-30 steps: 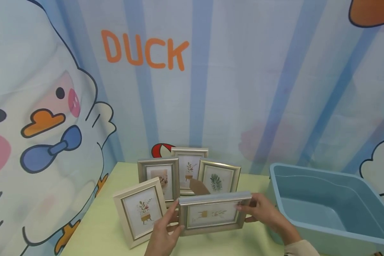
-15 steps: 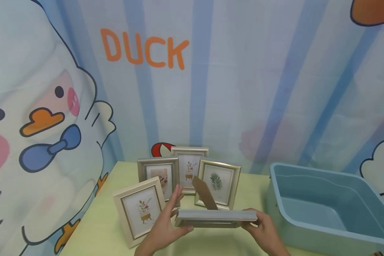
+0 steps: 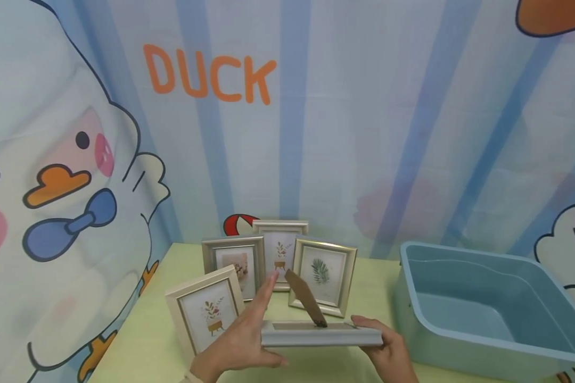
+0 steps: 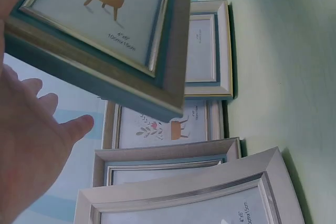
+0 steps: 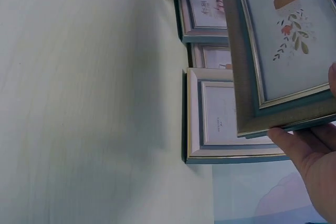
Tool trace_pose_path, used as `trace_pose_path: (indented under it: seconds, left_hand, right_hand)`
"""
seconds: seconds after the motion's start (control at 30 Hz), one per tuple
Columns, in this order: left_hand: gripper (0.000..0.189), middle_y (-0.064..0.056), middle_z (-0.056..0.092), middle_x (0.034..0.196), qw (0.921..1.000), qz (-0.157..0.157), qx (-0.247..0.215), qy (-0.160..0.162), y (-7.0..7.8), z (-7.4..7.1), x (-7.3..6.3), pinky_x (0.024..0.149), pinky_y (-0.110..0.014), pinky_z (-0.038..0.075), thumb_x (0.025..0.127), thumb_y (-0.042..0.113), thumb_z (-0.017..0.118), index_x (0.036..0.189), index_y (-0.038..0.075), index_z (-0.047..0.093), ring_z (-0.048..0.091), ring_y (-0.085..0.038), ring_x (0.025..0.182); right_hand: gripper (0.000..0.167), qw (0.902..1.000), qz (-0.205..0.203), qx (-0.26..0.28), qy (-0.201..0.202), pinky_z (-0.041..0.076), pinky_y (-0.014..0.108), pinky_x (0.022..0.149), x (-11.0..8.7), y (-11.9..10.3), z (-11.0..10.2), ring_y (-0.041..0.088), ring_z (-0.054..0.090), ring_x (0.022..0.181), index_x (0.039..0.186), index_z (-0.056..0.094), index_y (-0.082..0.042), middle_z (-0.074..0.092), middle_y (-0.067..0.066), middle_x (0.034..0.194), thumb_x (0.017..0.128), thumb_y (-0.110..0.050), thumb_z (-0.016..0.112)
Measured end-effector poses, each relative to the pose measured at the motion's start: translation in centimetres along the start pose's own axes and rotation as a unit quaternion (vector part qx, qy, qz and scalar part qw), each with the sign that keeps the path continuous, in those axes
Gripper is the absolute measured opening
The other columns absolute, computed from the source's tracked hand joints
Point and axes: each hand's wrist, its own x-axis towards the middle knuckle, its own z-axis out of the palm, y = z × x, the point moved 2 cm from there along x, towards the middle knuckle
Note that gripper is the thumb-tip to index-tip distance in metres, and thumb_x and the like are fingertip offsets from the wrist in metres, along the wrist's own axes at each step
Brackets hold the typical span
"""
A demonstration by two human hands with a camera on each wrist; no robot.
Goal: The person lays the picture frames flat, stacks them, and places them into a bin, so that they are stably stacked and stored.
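Note:
A silver-grey picture frame (image 3: 321, 336) is held above the table, tipped face-down with its edge toward me in the head view. Its brown easel leg (image 3: 307, 300) sticks up from the back. In the right wrist view, a potted-plant print (image 5: 287, 24) shows on its front. My right hand (image 3: 387, 348) grips the frame's right end, fingers underneath and thumb at the edge. At the left end, my left hand (image 3: 241, 338) is spread, index finger stretched upward and thumb extended below the frame. The left wrist view shows the left hand's fingers (image 4: 79, 125) apart from the frame.
Behind stand several picture frames: a cream one (image 3: 172, 300) at left, a grey one (image 3: 208, 250), a silver one (image 3: 282, 224) at the back, and a gold-edged leaf-print one (image 3: 348, 276). A blue plastic bin (image 3: 460, 340) stands right on the yellow-green table (image 3: 139, 330).
The held frame has rotated from facing me to lying nearly flat, its back turned upward and easel leg exposed. My left fingers have straightened off its left end.

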Motion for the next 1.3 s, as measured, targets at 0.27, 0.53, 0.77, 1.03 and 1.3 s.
trace_pose_path:
  seconds: [0.27, 0.53, 0.77, 1.03, 1.3]
  left_hand:
    - [0.151, -0.010, 0.001, 0.170, 0.9967, 0.060, 0.045, 0.031, 0.5, 0.0, -0.4, 0.119, -0.053, 0.026, 0.051, 0.029, 0.100, 0.159, 0.002, -0.001, 0.013, -0.029, 0.155]
    - [0.152, -0.007, 0.001, 0.170, 0.9961, 0.050, 0.070, 0.019, 0.8, 0.4, -0.6, 0.116, -0.059, 0.029, 0.049, 0.029, 0.101, 0.160, 0.007, 0.000, 0.014, -0.029, 0.155]
    - [0.149, -0.010, 0.008, 0.170, 0.9965, 0.056, 0.061, 0.011, 0.7, 0.7, -0.8, 0.115, -0.060, 0.031, 0.052, 0.030, 0.100, 0.161, 0.008, 0.001, 0.018, -0.029, 0.154]
    - [0.143, -0.002, 0.016, 0.169, 0.9983, 0.047, 0.020, 0.030, 0.9, 0.7, -0.8, 0.116, -0.058, 0.033, 0.053, 0.021, 0.099, 0.161, 0.008, 0.007, 0.024, -0.024, 0.153]
    - [0.118, -0.011, 0.042, 0.155, 0.9865, 0.118, 0.004, 0.114, 0.4, 0.9, -1.2, 0.117, -0.034, 0.037, 0.058, 0.008, 0.095, 0.155, 0.000, 0.029, 0.040, -0.017, 0.143]
  right_hand:
    - [0.029, 0.9980, -0.061, 0.014, 0.006, 0.052, 0.012, 0.087, -0.1, 0.2, 0.1, -0.006, 0.061, 0.111, 0.110, 0.073, 0.003, 0.071, -0.007, 0.119, 0.081, 0.008, 0.072]
    - [0.039, 0.9859, -0.162, 0.043, -0.003, 0.047, 0.008, 0.095, 0.0, 0.8, -0.1, -0.004, 0.061, 0.116, 0.107, 0.071, 0.006, 0.070, -0.008, 0.122, 0.072, 0.023, 0.069]
    - [0.045, 0.9801, -0.191, 0.054, -0.015, 0.048, 0.009, 0.096, -0.1, 1.2, -0.1, -0.002, 0.062, 0.116, 0.107, 0.070, 0.006, 0.072, 0.001, 0.122, 0.068, 0.027, 0.069]
    - [0.047, 0.9801, -0.192, 0.047, -0.016, 0.049, 0.009, 0.095, -0.2, 1.5, -0.2, -0.002, 0.063, 0.116, 0.108, 0.071, 0.004, 0.073, 0.001, 0.121, 0.069, 0.029, 0.066]
    - [0.041, 0.9862, -0.161, 0.039, 0.007, 0.048, 0.008, 0.093, -0.6, 1.7, -0.1, -0.004, 0.062, 0.113, 0.108, 0.070, 0.006, 0.071, -0.009, 0.121, 0.071, 0.025, 0.069]
